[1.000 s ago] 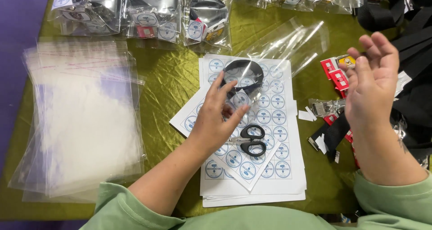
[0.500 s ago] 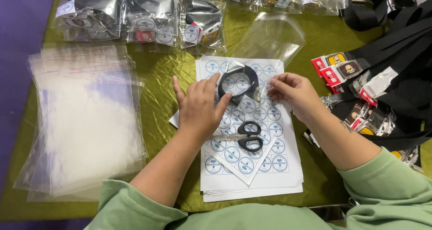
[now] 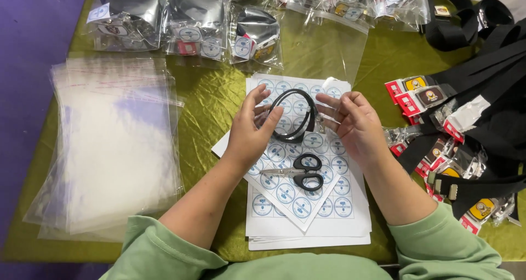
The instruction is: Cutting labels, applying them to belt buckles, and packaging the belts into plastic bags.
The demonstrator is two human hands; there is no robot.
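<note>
Olive-green satin cloth (image 3: 219, 102) covers my table. To my left I see a stack of clear plastic bags (image 3: 109, 148); to my right, a heap of black straps (image 3: 482, 126) with red and yellow tags. In the middle lie sheets of round stickers (image 3: 323, 214), and black-handled scissors (image 3: 296, 172) rest on them, blades pointing left. Above the sheets my left hand (image 3: 249, 129) and right hand (image 3: 353, 124) are both closed on a coiled black strap (image 3: 298, 113), held as a loop standing roughly upright, its long axis running away from me, with a small metal clasp at its right side.
</note>
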